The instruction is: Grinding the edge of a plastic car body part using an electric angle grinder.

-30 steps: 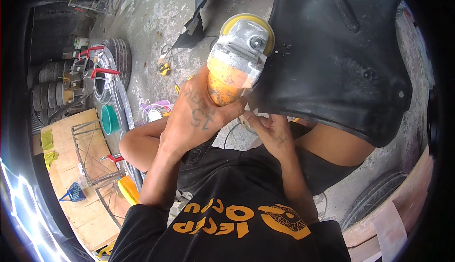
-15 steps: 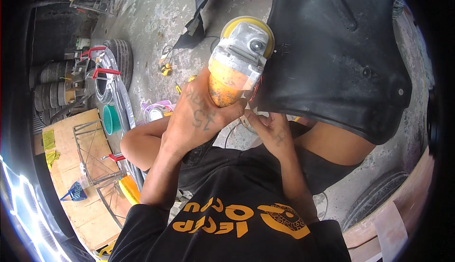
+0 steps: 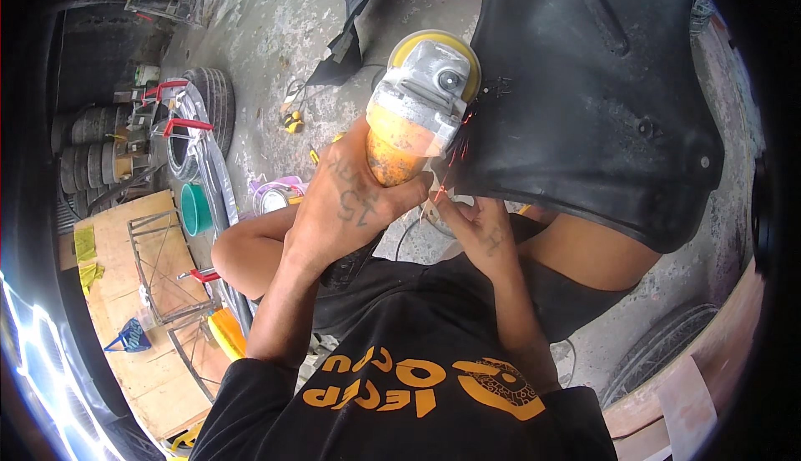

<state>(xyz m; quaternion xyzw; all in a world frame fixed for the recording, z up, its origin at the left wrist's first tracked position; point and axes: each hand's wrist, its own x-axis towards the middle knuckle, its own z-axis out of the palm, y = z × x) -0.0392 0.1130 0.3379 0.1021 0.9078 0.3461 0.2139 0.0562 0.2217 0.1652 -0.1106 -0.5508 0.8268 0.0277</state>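
My left hand point(image 3: 355, 194) is wrapped round the orange body of an angle grinder point(image 3: 399, 151). The grinder has a scuffed silver head, and its yellowish disc point(image 3: 471, 65) meets the left edge of a large black moulded panel point(image 3: 576, 85). Orange sparks point(image 3: 457, 156) stream from that spot toward me. My right hand point(image 3: 486, 236) is at the panel's near left corner, just right of my left fingers. Its fingers are curled and partly hidden; what they grip cannot be made out.
Another black strip-like piece point(image 3: 338, 56) lies on the floor beyond the grinder. To the left are a long silver part with red clamps point(image 3: 188, 125), stacked tyres point(image 3: 88, 161), a green tub point(image 3: 196, 211) and a plywood sheet point(image 3: 158, 269). A tyre point(image 3: 659, 348) lies at lower right.
Bright sparks now run from the disc down toward my right hand; only a faint reddish trace showed there before. Both hands and the grinder have barely moved.
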